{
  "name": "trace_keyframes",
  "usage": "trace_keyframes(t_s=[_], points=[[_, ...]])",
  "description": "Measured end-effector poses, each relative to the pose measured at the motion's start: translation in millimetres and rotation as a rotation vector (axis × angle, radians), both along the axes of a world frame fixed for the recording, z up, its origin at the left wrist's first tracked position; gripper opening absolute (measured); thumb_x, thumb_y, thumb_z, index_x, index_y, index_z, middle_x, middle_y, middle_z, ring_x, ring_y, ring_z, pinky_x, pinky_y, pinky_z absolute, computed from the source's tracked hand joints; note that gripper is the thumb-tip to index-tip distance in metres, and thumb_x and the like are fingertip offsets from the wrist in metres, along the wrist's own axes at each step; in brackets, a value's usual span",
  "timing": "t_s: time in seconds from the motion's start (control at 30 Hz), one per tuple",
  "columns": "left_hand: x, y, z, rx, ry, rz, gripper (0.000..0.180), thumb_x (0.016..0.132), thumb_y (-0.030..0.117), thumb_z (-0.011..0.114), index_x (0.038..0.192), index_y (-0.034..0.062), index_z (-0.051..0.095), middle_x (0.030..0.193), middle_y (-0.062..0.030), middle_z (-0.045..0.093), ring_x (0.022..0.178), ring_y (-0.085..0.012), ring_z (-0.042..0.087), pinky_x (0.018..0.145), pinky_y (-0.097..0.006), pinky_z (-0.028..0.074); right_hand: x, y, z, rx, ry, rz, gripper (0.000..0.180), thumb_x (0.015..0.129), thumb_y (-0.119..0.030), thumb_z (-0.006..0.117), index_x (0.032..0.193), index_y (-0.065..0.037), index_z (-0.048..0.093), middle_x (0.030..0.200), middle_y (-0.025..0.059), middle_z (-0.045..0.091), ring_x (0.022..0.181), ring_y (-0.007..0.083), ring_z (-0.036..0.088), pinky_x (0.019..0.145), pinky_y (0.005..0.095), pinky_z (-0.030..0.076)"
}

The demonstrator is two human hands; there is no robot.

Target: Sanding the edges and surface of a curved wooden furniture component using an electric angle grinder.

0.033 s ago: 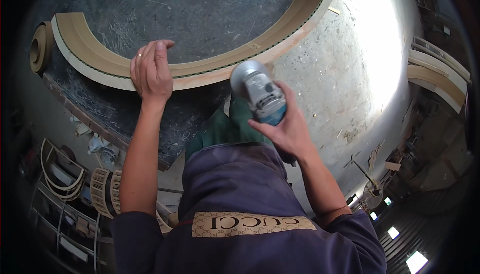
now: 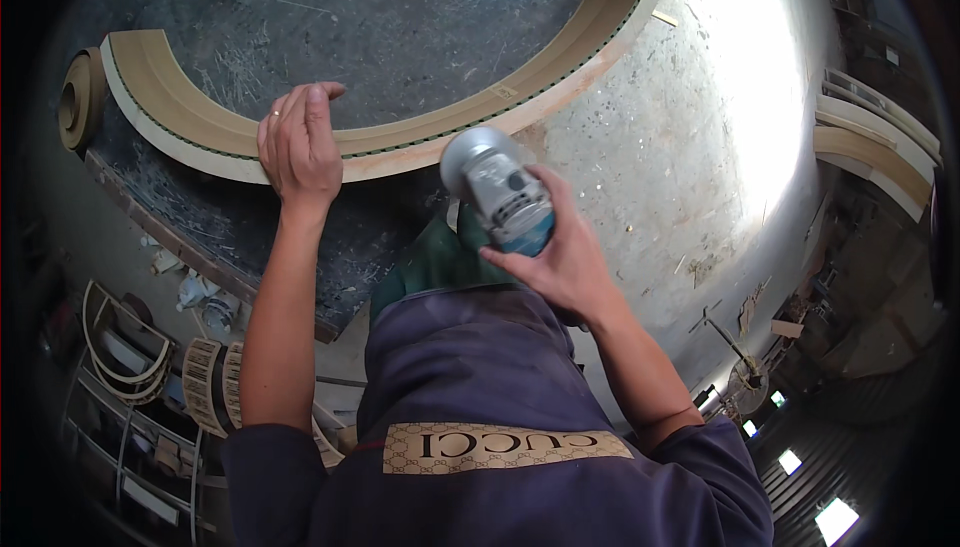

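A large curved wooden frame with a dark green line along its pale outer face lies on the dark worktable. Over its near rim lies my left hand, fingers bent across the wood. My right hand is wrapped round an angle grinder with a silver head and blue-green body. The grinder's round disc is at the frame's outer side, right of my left hand. Whether the disc touches the wood I cannot tell.
A rolled brown strip stands by the frame's left end. Curved wooden pieces are at the far right. Lower left, a metal rack and ribbed curved parts stand near the table. Concrete floor stretches to the right.
The grinder in my right hand has moved a little to the left along the frame's outer side. My left hand stays on the rim, almost unmoved.
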State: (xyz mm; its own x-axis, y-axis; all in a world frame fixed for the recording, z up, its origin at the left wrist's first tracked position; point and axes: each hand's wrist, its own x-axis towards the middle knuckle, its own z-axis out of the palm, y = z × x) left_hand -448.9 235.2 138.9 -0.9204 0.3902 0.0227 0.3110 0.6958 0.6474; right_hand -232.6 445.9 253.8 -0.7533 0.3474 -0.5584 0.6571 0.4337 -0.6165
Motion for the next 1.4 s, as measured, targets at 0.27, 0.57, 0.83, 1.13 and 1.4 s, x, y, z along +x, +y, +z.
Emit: trace_keyframes(t_s=[0.27, 0.57, 0.83, 1.13, 1.4], points=[[0, 1, -3, -0.052, 0.01, 0.0, 0.049, 0.115, 0.03, 0.035, 0.106, 0.0089, 0.078, 0.109, -0.0054, 0.078, 0.113, -0.0303, 0.069, 0.101, -0.042, 0.046, -8, 0, -6, -0.069, 0.05, 0.111, 0.098, 0.076, -0.034, 0.095, 0.156, -0.013, 0.041, 0.136, 0.0237, 0.068, 0.119, 0.047, 0.07, 0.098, 0.0509, 0.057], [-1, 3, 1, -0.128, -0.01, -0.022, 0.046, 0.115, 0.033, 0.038, 0.109, 0.0105, 0.078, 0.11, -0.0052, 0.078, 0.114, -0.0306, 0.068, 0.102, -0.043, 0.045, -2, 114, -9, 0.034, 0.053, -0.143, 0.1, 0.075, -0.032, 0.099, 0.155, -0.008, 0.044, 0.139, 0.0199, 0.066, 0.131, 0.0324, 0.065, 0.112, 0.0436, 0.05], [6, 4, 4, -0.14, 0.137, -0.07, 0.036, 0.11, 0.026, 0.048, 0.125, 0.0055, 0.074, 0.122, -0.0126, 0.075, 0.119, -0.0341, 0.067, 0.105, -0.045, 0.046, 0, 205, -29, 0.08, 0.194, -0.293, 0.096, 0.081, -0.032, 0.096, 0.155, -0.002, 0.044, 0.133, 0.0157, 0.067, 0.118, 0.024, 0.066, 0.102, 0.0373, 0.054], [141, 112, 6, -0.25, 0.168, -0.149, 0.074, 0.103, 0.036, 0.06, 0.166, 0.0047, 0.04, 0.173, -0.0172, 0.036, 0.163, -0.0334, 0.028, 0.135, -0.052, 0.017, 44, 220, -16, 0.028, 0.278, -0.273, 0.093, 0.084, -0.025, 0.095, 0.157, -0.001, 0.043, 0.132, 0.0136, 0.065, 0.112, 0.0229, 0.066, 0.098, 0.0361, 0.055], [167, 71, 2, -0.365, 0.205, -0.035, 0.078, 0.103, 0.035, 0.061, 0.169, 0.0039, 0.034, 0.176, -0.0156, 0.031, 0.165, -0.0322, 0.024, 0.135, -0.052, 0.016, 58, 249, -10, -0.061, 0.246, -0.25, 0.098, 0.081, -0.027, 0.096, 0.158, 0.0, 0.042, 0.142, 0.0187, 0.06, 0.127, 0.0276, 0.061, 0.109, 0.0398, 0.05]])
